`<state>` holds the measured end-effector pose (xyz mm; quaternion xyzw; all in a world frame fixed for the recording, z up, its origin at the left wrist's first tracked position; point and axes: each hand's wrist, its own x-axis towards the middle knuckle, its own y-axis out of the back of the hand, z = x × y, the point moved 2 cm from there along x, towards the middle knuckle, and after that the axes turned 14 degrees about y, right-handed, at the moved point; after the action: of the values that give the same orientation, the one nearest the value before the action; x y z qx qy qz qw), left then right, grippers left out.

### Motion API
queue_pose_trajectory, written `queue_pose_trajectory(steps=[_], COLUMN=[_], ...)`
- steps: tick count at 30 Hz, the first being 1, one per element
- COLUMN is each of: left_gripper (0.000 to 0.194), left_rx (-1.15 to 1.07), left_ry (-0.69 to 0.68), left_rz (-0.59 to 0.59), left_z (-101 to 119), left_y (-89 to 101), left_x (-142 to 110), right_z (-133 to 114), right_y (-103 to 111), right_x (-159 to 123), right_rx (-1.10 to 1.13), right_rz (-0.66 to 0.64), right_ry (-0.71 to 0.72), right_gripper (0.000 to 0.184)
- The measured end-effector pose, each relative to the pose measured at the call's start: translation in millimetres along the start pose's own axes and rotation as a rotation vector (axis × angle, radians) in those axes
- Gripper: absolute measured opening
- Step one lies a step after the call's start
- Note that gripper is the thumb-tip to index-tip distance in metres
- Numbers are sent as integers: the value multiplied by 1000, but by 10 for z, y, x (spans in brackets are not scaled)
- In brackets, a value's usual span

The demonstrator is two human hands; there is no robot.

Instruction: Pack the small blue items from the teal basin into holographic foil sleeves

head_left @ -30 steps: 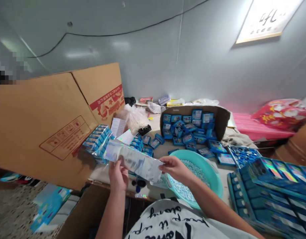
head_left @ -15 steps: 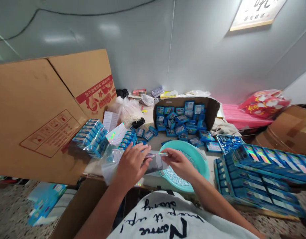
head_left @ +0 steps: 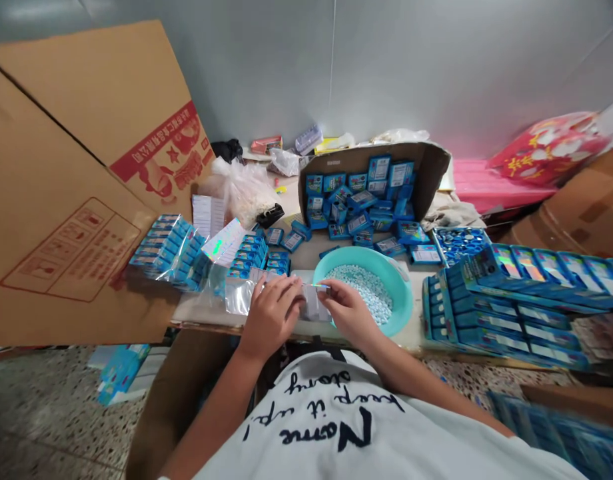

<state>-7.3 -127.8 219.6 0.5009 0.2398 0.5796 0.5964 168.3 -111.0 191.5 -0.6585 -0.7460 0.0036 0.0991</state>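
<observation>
A grey-white cardboard carton (head_left: 314, 308) with a thin, shiny coloured edge spans the gap between my hands at the table's front. My left hand (head_left: 274, 308) lies over its left end, palm down, fingers bent onto it. At the right end, my right hand (head_left: 350, 312) pinches the edge between thumb and fingers. Just behind and right of that hand is a turquoise basin (head_left: 404, 308) holding many small pale-blue pieces. Clear plastic (head_left: 238, 297) lies left of my left hand, beside stacked small blue boxes (head_left: 249, 255). My fingers hide part of the carton.
An open cardboard box (head_left: 431, 177) of loose blue boxes stands at the back. Blue display cartons (head_left: 501, 313) are piled on the right, near a tray (head_left: 461, 245) of small blue items. A large cardboard box (head_left: 81, 200) and a plastic-wrapped pack (head_left: 166, 250) stand left.
The view has tipped downward, so the table sits higher in the picture. Both hands keep hold of the carton, which now looks more level between them.
</observation>
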Motion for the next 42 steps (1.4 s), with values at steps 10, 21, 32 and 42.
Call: queue_pose_trajectory(steps=[10,21,32,42], left_gripper=[39,16,52,50], left_rx=[-138,-882,-1226,-1174], left_ry=[97,657,939,874], left_rz=[71,531,722,551], left_z=[-13,-503,-1415,-1532], left_y=[-247,-297,-66,36], left_x=[-151,-225,-245,-166], right_z=[152,839,1377,599], right_y=[79,1075,1045,-546], right_x=[34,123,-204,573], right_rx=[87,-23,-695,-522], right_rz=[-8,348,244,-349], right_ry=[-91,-302,-212,321], right_gripper=[18,35,47,41])
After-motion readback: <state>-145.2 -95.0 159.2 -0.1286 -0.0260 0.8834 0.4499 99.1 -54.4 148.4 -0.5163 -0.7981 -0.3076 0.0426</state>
